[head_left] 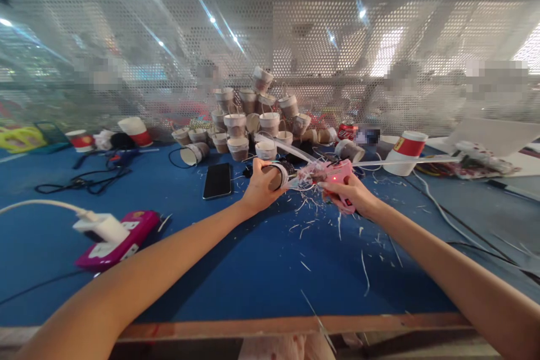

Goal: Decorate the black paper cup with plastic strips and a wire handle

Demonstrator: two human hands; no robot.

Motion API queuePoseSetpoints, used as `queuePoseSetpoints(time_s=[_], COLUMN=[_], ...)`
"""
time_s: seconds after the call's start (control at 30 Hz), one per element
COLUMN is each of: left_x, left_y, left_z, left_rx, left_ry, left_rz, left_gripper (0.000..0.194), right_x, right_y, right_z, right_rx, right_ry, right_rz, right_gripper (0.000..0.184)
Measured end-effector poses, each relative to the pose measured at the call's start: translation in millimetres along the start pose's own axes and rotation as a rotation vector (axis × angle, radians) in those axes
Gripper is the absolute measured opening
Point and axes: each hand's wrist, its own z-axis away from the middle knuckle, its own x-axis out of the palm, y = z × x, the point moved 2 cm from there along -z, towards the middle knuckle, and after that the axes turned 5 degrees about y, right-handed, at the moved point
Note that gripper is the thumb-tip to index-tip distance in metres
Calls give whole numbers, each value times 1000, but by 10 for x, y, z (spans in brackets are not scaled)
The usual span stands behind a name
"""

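My left hand (262,185) is wrapped round a small bucket (277,176), tipped on its side with its round end toward me. My right hand (352,196) grips a pink hot glue gun (340,174) with a small red light on its body. The gun's front end points left at the bucket's rim; whether they touch I cannot tell. Clear glue strands cling around the nozzle. A long translucent glue stick (405,161) runs out to the right behind the gun. Behind my hands, several similar small buckets (235,124) with pale rims and thin handles stand in a stack.
A black phone (217,181) lies left of my hands. A magenta power strip (143,230) with a white plug (101,229) sits at left. White scraps (306,216) litter the blue table (236,270). A red-and-white paper cup (408,149) and cables (447,219) are at right.
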Motion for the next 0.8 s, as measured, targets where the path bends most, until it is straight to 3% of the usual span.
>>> queuePoseSetpoints(time_s=[0.2, 0.6, 0.8], left_x=[-7, -8, -6], left_y=[15, 14, 27], left_z=[-3, 1, 0], left_rx=[-10, -17, -13], left_ry=[-15, -12, -28], left_rz=[-3, 19, 32], left_gripper=[26, 27, 28], right_x=[4, -33, -10], right_y=[14, 102, 36], right_z=[-26, -46, -20], right_rx=[-4, 0, 2], right_ry=[77, 80, 91], right_rz=[142, 183, 218], right_gripper=[52, 37, 39])
